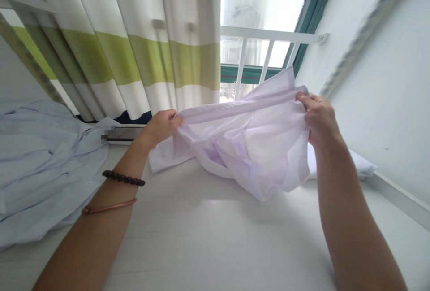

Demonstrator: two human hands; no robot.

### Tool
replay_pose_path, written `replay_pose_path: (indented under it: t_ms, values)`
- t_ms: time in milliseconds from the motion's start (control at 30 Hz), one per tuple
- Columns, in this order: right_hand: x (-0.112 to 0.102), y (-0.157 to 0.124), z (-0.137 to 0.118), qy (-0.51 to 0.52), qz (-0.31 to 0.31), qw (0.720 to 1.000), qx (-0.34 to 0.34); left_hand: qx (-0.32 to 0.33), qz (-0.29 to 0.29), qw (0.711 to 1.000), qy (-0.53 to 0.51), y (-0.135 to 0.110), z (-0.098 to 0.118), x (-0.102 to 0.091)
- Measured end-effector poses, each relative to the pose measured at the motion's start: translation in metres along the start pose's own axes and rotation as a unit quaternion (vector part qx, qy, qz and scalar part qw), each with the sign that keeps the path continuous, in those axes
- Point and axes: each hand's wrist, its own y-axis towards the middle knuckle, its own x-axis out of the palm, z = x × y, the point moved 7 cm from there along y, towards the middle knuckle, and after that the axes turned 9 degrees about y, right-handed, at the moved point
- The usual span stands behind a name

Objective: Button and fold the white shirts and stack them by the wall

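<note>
Between my two hands a thin white garment (268,147), perhaps a shirt, is stretched by its upper edge. My left hand (163,126) pinches it at the left, and my right hand (317,114) grips it higher up at the right. The cloth sags in folds between them, its lower part hanging just over or touching the pale surface (201,241); I cannot tell which. A corner of fabric sticks up near the right hand. Two bracelets, one of dark beads (123,178) and one reddish, circle my left forearm.
A heap of white clothing (43,170) lies at the left. Beside it is a flat dark object (122,134) with a pale edge. White folded cloth (359,165) rests by the right wall. Behind are a striped curtain (144,58), a white railing (268,34) and a window.
</note>
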Motion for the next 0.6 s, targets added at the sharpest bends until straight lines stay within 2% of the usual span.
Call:
replay_pose_path:
  t_ms: [67, 133, 200, 267, 400, 467, 500, 533, 600]
  values:
    - [-0.004, -0.002, 0.007, 0.043, 0.013, 0.998, 0.048, -0.025, -0.053, 0.985, -0.16, -0.002, -0.002, 0.007]
    - [-0.005, -0.003, 0.014, 0.055, 0.007, 0.995, 0.085, -0.035, -0.07, 0.955, -0.285, -0.004, 0.0, 0.009]
    - [-0.008, -0.003, 0.021, 0.031, 0.005, 0.995, 0.097, -0.031, -0.072, 0.936, -0.344, -0.008, 0.004, 0.008]
    - [-0.013, -0.001, 0.027, 0.003, 0.022, 0.995, 0.095, -0.028, -0.09, 0.929, -0.358, -0.012, 0.006, 0.008]
    - [-0.031, 0.006, 0.03, -0.024, 0.11, 0.992, 0.061, 0.034, -0.155, 0.934, -0.32, -0.022, 0.012, 0.003]
    - [-0.039, 0.007, 0.023, -0.019, 0.159, 0.987, 0.029, 0.072, -0.194, 0.946, -0.249, -0.025, 0.015, 0.002]
    - [-0.042, 0.007, 0.018, -0.015, 0.179, 0.984, 0.01, 0.082, -0.195, 0.957, -0.199, -0.023, 0.015, 0.0]
    - [-0.044, 0.007, 0.014, -0.01, 0.194, 0.981, -0.006, 0.088, -0.178, 0.969, -0.145, -0.02, 0.013, -0.002]
    - [-0.046, 0.007, 0.008, -0.002, 0.213, 0.977, -0.028, 0.086, -0.085, 0.992, -0.022, -0.01, 0.009, -0.012]
